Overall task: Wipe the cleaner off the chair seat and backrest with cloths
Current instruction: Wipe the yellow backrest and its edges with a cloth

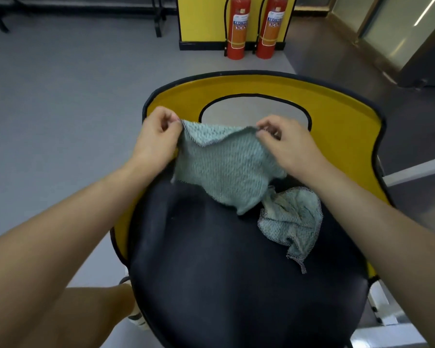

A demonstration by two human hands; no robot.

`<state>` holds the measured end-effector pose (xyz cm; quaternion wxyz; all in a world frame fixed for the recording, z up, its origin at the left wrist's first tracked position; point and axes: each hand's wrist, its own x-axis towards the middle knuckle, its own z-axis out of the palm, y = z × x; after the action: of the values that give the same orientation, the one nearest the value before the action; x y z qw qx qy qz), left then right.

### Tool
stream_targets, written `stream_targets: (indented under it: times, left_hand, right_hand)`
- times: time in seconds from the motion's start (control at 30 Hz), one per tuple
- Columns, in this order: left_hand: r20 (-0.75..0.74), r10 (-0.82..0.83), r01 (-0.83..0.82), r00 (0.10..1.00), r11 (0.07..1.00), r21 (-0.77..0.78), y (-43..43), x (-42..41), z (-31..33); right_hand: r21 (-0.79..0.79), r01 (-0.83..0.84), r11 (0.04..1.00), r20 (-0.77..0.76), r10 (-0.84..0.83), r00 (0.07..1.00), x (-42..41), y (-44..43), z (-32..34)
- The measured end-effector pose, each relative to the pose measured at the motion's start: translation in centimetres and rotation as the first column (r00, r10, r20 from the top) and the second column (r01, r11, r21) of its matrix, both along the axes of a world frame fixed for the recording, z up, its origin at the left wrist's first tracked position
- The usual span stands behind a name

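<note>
A chair stands in front of me with a dark seat (211,272) and a yellow backrest (342,126) that has an oval cut-out. A green-grey cloth (221,167) hangs spread above the back of the seat. My left hand (156,139) pinches its upper left corner and my right hand (286,144) pinches its upper right corner. A second, crumpled cloth (291,222) of the same kind lies on the right part of the seat, touched by neither hand.
Two red fire extinguishers (236,28) stand on the grey floor before a yellow panel (201,18) beyond the chair. A black metal frame (158,18) is at the far left, a glass door frame (412,46) at the far right. My knee and shoe (136,317) show lower left.
</note>
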<state>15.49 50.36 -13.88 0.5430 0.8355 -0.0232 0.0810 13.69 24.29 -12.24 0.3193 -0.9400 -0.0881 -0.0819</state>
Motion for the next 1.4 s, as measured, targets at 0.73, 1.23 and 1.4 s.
stream_targets:
  times: [0.73, 1.23, 1.4]
  left_hand:
    - [-0.223, -0.475, 0.409, 0.851, 0.335, 0.849, 1.6, -12.8, -10.5]
    - [-0.099, -0.345, 0.212, 0.933, 0.309, 0.927, 0.2, -14.8, -9.2]
    - [-0.260, -0.330, 0.314, 0.908, 0.120, 0.942, 3.0, -14.7, -7.2]
  right_hand:
    - [-0.295, -0.460, 0.838, -0.359, 0.349, 0.866, -13.3, 4.2, -10.9]
    - [-0.390, -0.485, 0.783, -0.429, 0.311, 0.848, -15.5, 1.1, -10.0]
    - [-0.320, -0.536, 0.781, -0.599, 0.271, 0.754, -15.2, 0.2, -9.2]
